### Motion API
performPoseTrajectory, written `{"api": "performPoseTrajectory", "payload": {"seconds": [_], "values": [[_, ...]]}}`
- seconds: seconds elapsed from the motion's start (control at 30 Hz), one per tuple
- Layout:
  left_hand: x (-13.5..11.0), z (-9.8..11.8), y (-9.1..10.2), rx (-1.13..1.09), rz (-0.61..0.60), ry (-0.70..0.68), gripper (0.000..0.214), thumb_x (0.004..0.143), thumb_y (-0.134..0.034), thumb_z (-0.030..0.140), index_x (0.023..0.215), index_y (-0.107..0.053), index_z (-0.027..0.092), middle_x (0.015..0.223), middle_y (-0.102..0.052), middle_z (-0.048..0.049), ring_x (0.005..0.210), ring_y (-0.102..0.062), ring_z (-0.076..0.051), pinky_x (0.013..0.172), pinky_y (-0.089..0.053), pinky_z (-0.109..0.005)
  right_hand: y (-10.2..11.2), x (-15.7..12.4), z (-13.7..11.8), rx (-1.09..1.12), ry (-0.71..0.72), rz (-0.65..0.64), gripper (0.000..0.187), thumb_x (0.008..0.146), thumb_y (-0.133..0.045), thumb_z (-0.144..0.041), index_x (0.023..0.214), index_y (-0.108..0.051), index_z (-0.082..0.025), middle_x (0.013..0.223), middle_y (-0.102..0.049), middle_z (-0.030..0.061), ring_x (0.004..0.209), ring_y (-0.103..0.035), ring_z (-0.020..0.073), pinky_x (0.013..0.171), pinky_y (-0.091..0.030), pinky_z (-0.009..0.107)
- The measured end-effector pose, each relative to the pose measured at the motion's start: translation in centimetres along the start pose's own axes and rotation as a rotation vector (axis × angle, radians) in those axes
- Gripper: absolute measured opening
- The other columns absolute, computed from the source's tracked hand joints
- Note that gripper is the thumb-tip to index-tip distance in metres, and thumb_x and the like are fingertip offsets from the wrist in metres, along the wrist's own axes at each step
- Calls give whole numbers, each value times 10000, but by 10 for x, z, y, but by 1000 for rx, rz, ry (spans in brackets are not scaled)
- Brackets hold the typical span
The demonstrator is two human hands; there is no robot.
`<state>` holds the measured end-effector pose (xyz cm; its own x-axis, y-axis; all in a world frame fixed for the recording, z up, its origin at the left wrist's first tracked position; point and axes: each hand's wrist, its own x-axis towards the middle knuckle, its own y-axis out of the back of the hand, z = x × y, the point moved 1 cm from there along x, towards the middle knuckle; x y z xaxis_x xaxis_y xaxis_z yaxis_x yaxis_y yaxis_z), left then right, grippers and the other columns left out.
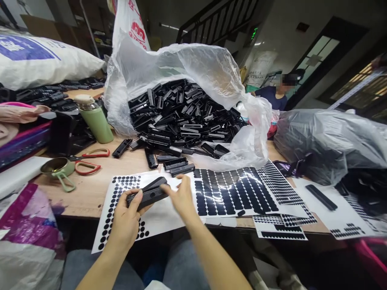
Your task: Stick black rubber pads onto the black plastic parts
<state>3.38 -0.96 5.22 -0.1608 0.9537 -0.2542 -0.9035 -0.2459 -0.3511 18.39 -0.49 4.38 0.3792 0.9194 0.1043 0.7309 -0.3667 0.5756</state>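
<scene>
My left hand (pixel 128 217) is closed around a long black plastic part (pixel 148 198) with a finely patterned surface and a round black dot on its side. A second bar-like section lies along its top; whether this is a separate piece I cannot tell. At the part's right end, my right hand (pixel 183 199) touches it with a fingertip, the other fingers bent. Under both hands lies a white sheet (pixel 104 219) with rows of round black stickers, partly bare in the middle. Beside it on the right is a sheet of larger black stickers (pixel 232 189).
A clear plastic bag (pixel 193 60) spills many black parts (pixel 181 117) behind the hands. Red-handled scissors (pixel 87 167), a green cup (pixel 57 169) and a green bottle (pixel 96 121) stand left. More sticker sheets (pixel 281 227) and a filled bag (pixel 326 137) lie right. A person (pixel 275 94) sits beyond.
</scene>
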Motion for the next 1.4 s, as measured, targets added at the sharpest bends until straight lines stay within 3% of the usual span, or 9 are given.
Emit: {"api": "performPoseTrajectory", "payload": {"seconds": [0.1,0.2,0.5,0.6,0.7,0.87,0.93,1.07,1.4], "values": [[-2,-2,-8,-10,-55,41,311,626,-727,362,809,-539,195,861,-585,0,852,-608,-206,683,-571,-399,19,35,41,-253,-196,92,284,816,-502,-276,1039,-496,-100,1088,-529,195,1062,-492,299,893,-377,400],[-4,-5,-15,-11,-83,73,308,622,-731,355,805,-541,194,869,-587,-3,880,-603,-215,697,-571,-412,29,60,69,-353,-312,110,285,774,-541,-197,1019,-521,-53,1121,-507,267,1077,-482,352,872,-376,433],[-2,-5,-17,-37,-58,87,260,635,-724,311,783,-549,191,850,-613,-5,896,-607,-212,710,-573,-404,35,66,79,-261,-354,95,284,754,-564,-213,995,-550,-63,1096,-543,255,1012,-547,328,856,-383,399],[-1,-3,-14,-59,-52,98,241,641,-722,296,785,-560,191,844,-623,-4,877,-615,-210,711,-573,-408,41,66,75,-184,-367,84,178,761,-516,-164,902,-577,-72,1055,-565,252,996,-555,320,848,-382,403],[0,-2,-11,-83,-40,120,208,657,-713,280,784,-574,193,842,-625,-1,845,-617,-197,705,-574,-418,48,54,61,-57,-345,20,149,798,-482,-233,828,-585,-130,905,-627,142,886,-591,240,787,-427,347],[-2,0,-11,-107,-78,121,179,672,-705,273,772,-580,195,865,-617,8,848,-608,-181,716,-571,-418,48,5,18,681,-357,-275,229,686,-638,-376,754,-578,-166,894,-590,42,791,-554,133,741,-468,287],[-5,0,-13,-95,-105,112,189,682,-698,289,801,-581,200,874,-613,10,853,-603,-177,718,-569,-410,46,-10,4,828,-386,-329,262,625,-698,-373,698,-561,-162,833,-557,18,761,-523,116,764,-465,297],[-12,1,-15,-65,-159,66,217,697,-684,314,841,-569,199,895,-614,2,865,-599,-180,714,-564,-394,45,-19,-6,858,-411,-337,286,603,-719,-379,662,-546,-159,718,-503,-16,724,-495,106,786,-460,320],[-14,-4,-10,-24,-201,30,261,683,-679,354,860,-548,213,935,-620,-9,891,-607,-197,751,-543,-387,47,-26,-8,860,-414,-276,258,600,-713,-344,623,-534,-160,717,-509,-15,715,-507,108,767,-490,325]]}}
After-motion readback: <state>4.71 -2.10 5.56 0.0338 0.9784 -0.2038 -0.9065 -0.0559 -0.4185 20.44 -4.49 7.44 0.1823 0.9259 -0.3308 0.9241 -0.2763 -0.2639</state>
